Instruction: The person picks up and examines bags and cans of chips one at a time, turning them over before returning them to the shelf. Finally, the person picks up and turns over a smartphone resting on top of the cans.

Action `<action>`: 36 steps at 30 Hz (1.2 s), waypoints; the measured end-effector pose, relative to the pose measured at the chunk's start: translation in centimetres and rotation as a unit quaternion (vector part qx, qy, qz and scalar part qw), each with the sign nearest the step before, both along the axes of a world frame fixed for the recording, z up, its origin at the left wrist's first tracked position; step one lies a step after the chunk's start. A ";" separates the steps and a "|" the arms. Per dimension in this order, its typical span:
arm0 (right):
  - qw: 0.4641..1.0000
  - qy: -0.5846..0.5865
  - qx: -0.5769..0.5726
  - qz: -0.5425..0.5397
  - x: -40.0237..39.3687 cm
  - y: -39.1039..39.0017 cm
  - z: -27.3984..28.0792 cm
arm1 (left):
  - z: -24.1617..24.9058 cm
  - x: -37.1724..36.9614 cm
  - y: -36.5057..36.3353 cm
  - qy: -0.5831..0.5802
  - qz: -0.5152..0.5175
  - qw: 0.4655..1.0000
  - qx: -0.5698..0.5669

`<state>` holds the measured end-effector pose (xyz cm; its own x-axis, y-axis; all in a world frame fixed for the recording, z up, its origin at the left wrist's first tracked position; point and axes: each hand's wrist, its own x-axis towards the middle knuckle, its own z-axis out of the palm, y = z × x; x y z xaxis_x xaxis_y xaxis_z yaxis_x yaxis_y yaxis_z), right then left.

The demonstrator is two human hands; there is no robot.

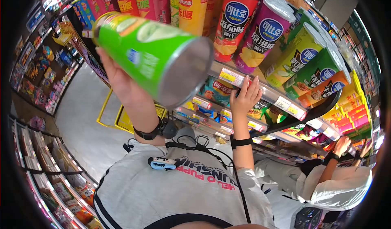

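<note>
A green potato chip can [142, 46] is held up and tilted in my left hand [118, 76], its silver bottom turned toward me. The fingers wrap behind the can and are partly hidden. My right hand [247, 94] lies on the price-label rail [269, 94] of the shelf, fingers stretched out, holding nothing. Just above that hand stand a red chip can [236, 23] and a purple chip can [264, 35]. Below the rail, a teal bag of Lay's chips [222, 89] is near my right fingers.
Yellow-green and dark green cans [295, 58] stand farther right on the shelf. A yellow shopping basket or cart [125, 119] is beyond my left forearm. Another person [326, 184] is at the shelf on the right. Low racks of packets [61, 188] line the left.
</note>
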<state>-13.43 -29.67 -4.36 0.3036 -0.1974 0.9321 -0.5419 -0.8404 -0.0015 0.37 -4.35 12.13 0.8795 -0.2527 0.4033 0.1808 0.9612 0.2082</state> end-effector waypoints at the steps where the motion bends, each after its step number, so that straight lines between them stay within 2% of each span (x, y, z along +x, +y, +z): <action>1: 1.000 0.000 -0.002 -0.002 -0.1 0.0 -0.1 | 0.3 0.1 0.0 0.003 0.108 0.994 0.027; 3: 1.000 0.003 0.002 -0.005 -0.1 -0.1 -0.3 | 0.8 0.3 -0.3 0.003 0.319 0.945 0.070; 4: 1.000 0.004 0.002 -0.006 -0.1 -0.2 -0.4 | 1.0 1.0 -0.6 -0.042 0.418 0.907 0.013; 7: 1.000 -0.020 -0.010 -0.010 0.4 -0.4 -0.6 | 1.7 2.5 -1.4 -0.063 0.636 0.765 0.084; 9: 1.000 -0.022 -0.012 -0.005 0.4 -0.4 -0.5 | 2.5 3.1 -2.0 -0.147 0.641 0.742 0.130; 11: 1.000 -0.010 -0.012 -0.002 0.1 -0.4 -0.6 | 3.3 3.6 -3.5 -0.183 0.615 0.748 0.172; 13: 1.000 0.011 -0.008 -0.001 -0.1 -0.4 -0.5 | 3.1 5.5 -4.6 -0.234 0.584 0.739 0.240; 14: 1.000 0.008 -0.003 -0.001 -0.2 -0.3 -0.5 | 3.1 6.1 -5.4 -0.245 0.596 0.717 0.267; 15: 1.000 0.005 0.002 -0.002 -0.2 -0.2 -0.4 | 3.5 5.8 -6.1 -0.263 0.574 0.723 0.281; 17: 1.000 0.005 0.011 0.001 -0.3 -0.1 -0.2 | 3.4 6.9 -7.1 -0.301 0.578 0.691 0.311; 20: 1.000 0.007 0.019 0.006 -0.5 0.0 0.0 | 3.5 9.5 -8.2 -0.308 0.633 0.582 0.407; 23: 1.000 0.003 0.016 0.003 -0.4 -0.1 -0.2 | 4.1 9.2 -8.4 -0.313 0.559 0.599 0.480; 24: 1.000 0.001 0.019 0.007 -0.4 0.0 -0.1 | 4.1 9.4 -8.6 -0.307 0.544 0.613 0.483; 27: 1.000 0.004 0.017 0.009 -0.4 0.0 0.0 | 4.1 10.1 -8.8 -0.305 0.542 0.591 0.514; 33: 1.000 0.002 0.007 0.000 -0.3 -0.1 -0.1 | 3.9 11.2 -8.9 -0.322 0.624 0.508 0.498; 36: 1.000 -0.003 0.006 0.001 -0.2 -0.1 -0.1 | 4.3 10.3 -9.2 -0.332 0.706 0.454 0.430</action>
